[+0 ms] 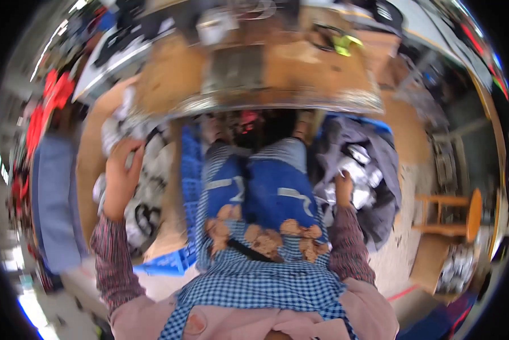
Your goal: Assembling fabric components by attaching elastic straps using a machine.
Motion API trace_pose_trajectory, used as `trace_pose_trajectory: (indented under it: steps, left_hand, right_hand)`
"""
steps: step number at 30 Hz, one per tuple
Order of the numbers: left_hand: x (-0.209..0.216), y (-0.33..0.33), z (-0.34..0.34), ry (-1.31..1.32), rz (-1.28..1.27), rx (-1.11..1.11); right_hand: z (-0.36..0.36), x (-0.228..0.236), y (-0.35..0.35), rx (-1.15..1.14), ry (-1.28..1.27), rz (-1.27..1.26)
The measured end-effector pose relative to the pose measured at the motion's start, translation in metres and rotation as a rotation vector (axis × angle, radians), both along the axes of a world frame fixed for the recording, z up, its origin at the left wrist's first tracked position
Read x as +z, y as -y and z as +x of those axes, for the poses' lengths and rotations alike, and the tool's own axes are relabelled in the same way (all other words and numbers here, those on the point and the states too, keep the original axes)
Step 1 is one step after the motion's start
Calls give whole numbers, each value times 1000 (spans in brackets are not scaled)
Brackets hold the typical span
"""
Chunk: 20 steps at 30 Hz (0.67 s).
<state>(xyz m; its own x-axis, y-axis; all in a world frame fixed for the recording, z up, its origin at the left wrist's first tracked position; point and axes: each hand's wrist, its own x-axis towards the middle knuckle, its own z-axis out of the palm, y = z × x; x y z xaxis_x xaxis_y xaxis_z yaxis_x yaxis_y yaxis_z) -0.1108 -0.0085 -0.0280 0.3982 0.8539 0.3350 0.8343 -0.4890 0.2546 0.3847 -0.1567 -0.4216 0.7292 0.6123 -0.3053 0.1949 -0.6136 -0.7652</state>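
Note:
My left hand point(122, 173) is raised over a blue crate point(181, 262) heaped with white and grey cloth-like pieces point(155, 175). Its fingers curve, with a gap between thumb and forefinger, and I see nothing held. On the other side, my right hand point(344, 188) reaches into a crate lined with dark grey sheeting point(382, 212). The fingertips there are drawn together at a white piece point(353, 167) on a shiny white pile. Blur hides the exact kind of these pieces. A blue checked apron point(260, 289) covers my lap.
Ahead stands a wooden worktable point(300, 76) with a grey metal plate point(236, 67) and a yellow-green item point(345, 44). A small wooden stool point(472, 215) is at the right, near a carton of silvery-white pieces point(457, 269). Blue-grey padding point(56, 204) stands at the left.

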Motion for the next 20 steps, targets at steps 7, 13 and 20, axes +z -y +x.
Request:
trace_pose_trajectory:
  steps: [7,13,20]
  left_hand:
    - [-46,-53,-122,65,-255,170]
    - [-92,-97,-175,-453,-335,440]
    - [-112,-97,-215,-482,-420,705]
  right_hand:
    - [42,-11,91,33,132,165]
    - [21,109,33,244,498,275]
    - [-9,152,14,368,598,248]
